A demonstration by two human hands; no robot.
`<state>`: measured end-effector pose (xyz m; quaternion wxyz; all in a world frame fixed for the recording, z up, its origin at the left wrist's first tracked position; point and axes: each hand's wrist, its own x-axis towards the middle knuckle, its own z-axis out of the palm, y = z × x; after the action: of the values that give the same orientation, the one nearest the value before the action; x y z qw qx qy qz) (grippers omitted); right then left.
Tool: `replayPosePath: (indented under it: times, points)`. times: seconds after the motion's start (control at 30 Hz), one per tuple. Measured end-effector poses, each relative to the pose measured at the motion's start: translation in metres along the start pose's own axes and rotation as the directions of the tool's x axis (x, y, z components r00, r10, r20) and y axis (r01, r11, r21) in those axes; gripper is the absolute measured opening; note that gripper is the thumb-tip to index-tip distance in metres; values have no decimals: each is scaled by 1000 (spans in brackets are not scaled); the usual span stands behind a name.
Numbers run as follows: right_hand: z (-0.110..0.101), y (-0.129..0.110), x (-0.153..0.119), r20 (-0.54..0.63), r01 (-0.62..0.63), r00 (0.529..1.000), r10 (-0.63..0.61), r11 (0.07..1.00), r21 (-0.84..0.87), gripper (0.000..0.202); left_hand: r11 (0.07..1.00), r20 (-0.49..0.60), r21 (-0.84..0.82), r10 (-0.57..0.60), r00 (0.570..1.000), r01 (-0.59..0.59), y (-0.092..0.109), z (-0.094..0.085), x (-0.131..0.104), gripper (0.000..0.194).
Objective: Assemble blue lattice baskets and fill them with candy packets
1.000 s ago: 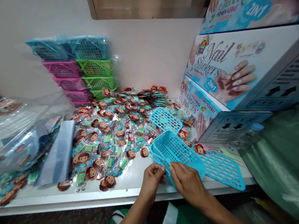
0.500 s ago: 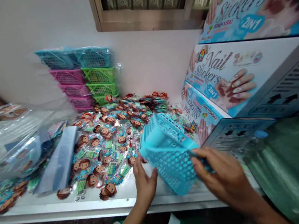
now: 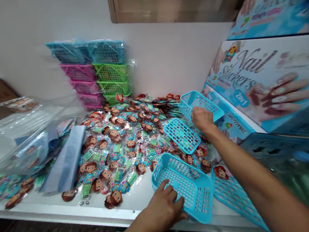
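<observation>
A light-blue plastic basket sits upright at the table's front edge, nothing inside it. My left hand is at its near left side, fingers curled at the rim. Farther back, my right hand is closed on the near side of a second light-blue basket, tilted beside the boxes. Between the baskets lies a flat blue lattice piece on top of small packets. A larger blue lattice panel lies at the front right, partly behind my right forearm.
Clear packets with cartoon-head figures cover much of the table. Wrapped baskets in blue, pink and green stand stacked against the wall. Nail sticker boxes rise at the right. Clear plastic bags lie left.
The blue baskets, held together before, are now apart: one at the front edge, one farther back in my right hand. The lattice pieces now lie separately. The view has shifted left.
</observation>
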<state>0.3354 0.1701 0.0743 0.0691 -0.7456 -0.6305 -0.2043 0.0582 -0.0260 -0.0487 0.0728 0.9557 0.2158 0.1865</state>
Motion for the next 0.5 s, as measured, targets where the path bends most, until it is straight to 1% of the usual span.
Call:
replayPosePath:
  times: [0.07, 0.17, 0.23, 0.27, 0.33, 0.37, 0.4, 0.43, 0.47, 0.5]
  points:
    - [22, -2, 11, 29, -16, 999, 16, 1000, -1, 30, 1000, -9, -14, -15, 1000, 15, 6, 0, -1, 43]
    - [47, -3, 21, 70, -16, 997, 17, 1000, -5, 30, 994, -18, -100, -43, 999, 41, 12, -15, -1, 50]
    - [57, -1, 22, 74, 31, 997, -31, 1000, 1, 35, 981, -37, -180, -79, 996, 71, 13, -28, -5, 53]
    - [60, 0, 21, 68, 64, 996, -64, 998, 7, 39, 972, -49, -216, -109, 993, 96, 12, -33, -9, 52]
    - [61, 1, 17, 50, 123, 991, -124, 992, 22, 48, 951, -100, -249, -216, 971, 186, 6, -39, -26, 43]
    - [61, 1, 15, 37, 143, 989, -144, 989, 28, 54, 936, -149, -238, -299, 943, 260, 0, -40, -37, 39]
    - [59, 0, 12, 20, 156, 987, -157, 987, 33, 59, 909, -214, -210, -402, 891, 360, -7, -39, -51, 37]
    - [57, -3, 8, 2, 168, 986, -168, 985, 37, 62, 857, -297, -165, -516, 804, 489, -15, -37, -65, 37]
    - [54, -8, 5, -18, 180, 984, -180, 983, 43, 63, 772, -377, -112, -615, 692, 626, -24, -35, -79, 38]
    - [50, -15, 0, -38, 195, 980, -193, 980, 50, 60, 667, -401, -65, -698, 593, 742, -34, -32, -92, 47]
